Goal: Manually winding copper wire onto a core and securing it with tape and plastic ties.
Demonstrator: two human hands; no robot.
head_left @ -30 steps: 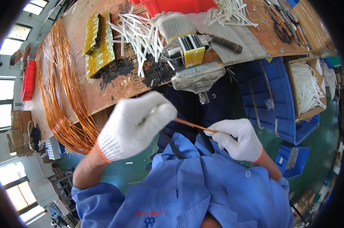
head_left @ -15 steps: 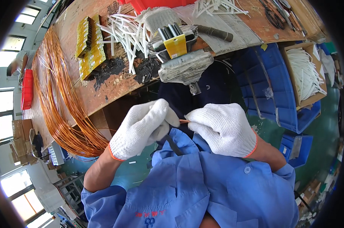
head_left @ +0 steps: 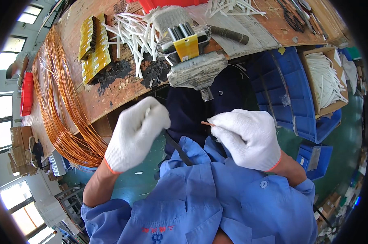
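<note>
My right hand (head_left: 245, 138), in a white knitted glove with an orange cuff, pinches a short copper wire (head_left: 207, 123). The wire's bare-looking end sticks out to the left past the fingertips. Apart from it, to the left, my left hand (head_left: 138, 132) wears a matching glove and is closed with its fingers curled in. What those fingers hold, if anything, is hidden. Beyond both hands, a worn grey clamp-like fixture (head_left: 198, 71) stands at the table edge. A yellow block with dark cylinders (head_left: 186, 46) sits on it.
Long copper wires (head_left: 66, 110) hang in a bundle over the table's left side. White tubes (head_left: 137, 34) lie near yellow blocks (head_left: 95, 53). At the right are a blue bin (head_left: 289, 89), a carton of white tubes (head_left: 324, 79) and black scissors (head_left: 293, 18). A person (head_left: 25, 63) stands far left.
My hands have come apart. The left one has moved left and up slightly, and the right one slightly right, keeping the copper wire in its fingertips.
</note>
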